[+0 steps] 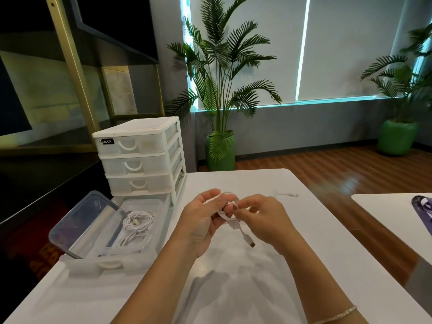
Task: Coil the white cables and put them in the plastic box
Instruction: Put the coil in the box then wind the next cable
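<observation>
Head view of a cable-coiling task at a white table (268, 265). The left hand (201, 226) and right hand (264, 220) were raised together above the table's middle, both closed on one white cable (230, 215). The left hand's fingers curled around a small coil of that cable, thumb uppermost; the right hand's fingertips pinched the strand just beside the coil. A short free end hung down between the hands, tilted toward the near right, ending in a connector plug (250, 242) clear of the tabletop. A thin bracelet (339, 315) circled the right wrist.

To the left of the hands, an open clear plastic box (149, 239) stood on the table. Two coiled white cables (138, 224) lay inside it, one farther and one nearer, close beside each other. The box's transparent lid (81, 226) leaned tilted at its left side. The box appeared to sit in a pulled-out translucent drawer (107, 265) with a white handle at its near face. Beyond it stood a white three-drawer organiser (140, 157), its drawers shut.

On the far part of the table, to the right, lay another loose white cable (287, 194), well apart from the hands.
</observation>
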